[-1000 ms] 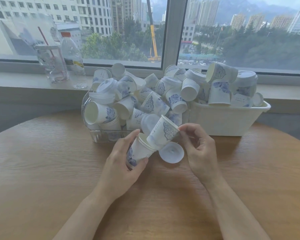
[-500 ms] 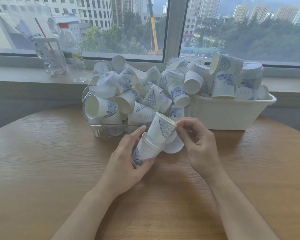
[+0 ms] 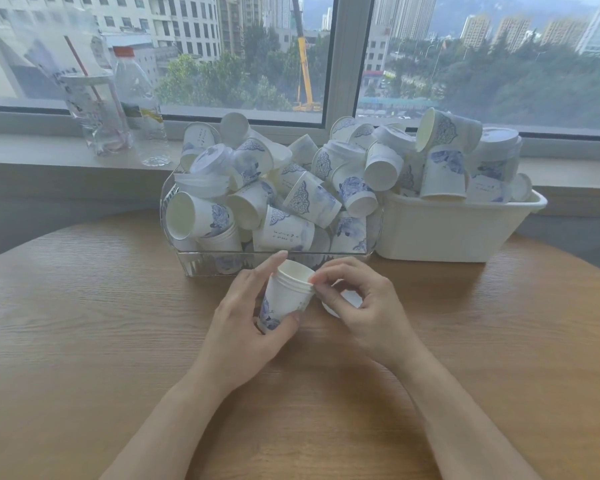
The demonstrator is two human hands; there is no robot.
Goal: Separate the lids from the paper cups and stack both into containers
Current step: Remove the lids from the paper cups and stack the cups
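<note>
My left hand [image 3: 243, 327] grips a short stack of nested white paper cups [image 3: 284, 296] with blue prints, held nearly upright just in front of the clear container. My right hand [image 3: 357, 303] pinches the rims at the stack's top right edge. A white lid [image 3: 329, 308] lies on the table, mostly hidden under my right hand. Behind them a clear plastic container [image 3: 201, 263] and a white tub [image 3: 444, 233] are heaped with several loose cups and lidded cups [image 3: 302, 199].
The round wooden table [image 3: 84, 323] spreads out around my arms. On the windowsill at the back left stand a clear plastic cup with a red straw [image 3: 94, 116] and a water bottle [image 3: 139, 105]. Windows rise behind the containers.
The upper cup, tilted out over the lower one before, has slid down into it. The stack now stands nearly upright, and my right hand has dropped over the lid.
</note>
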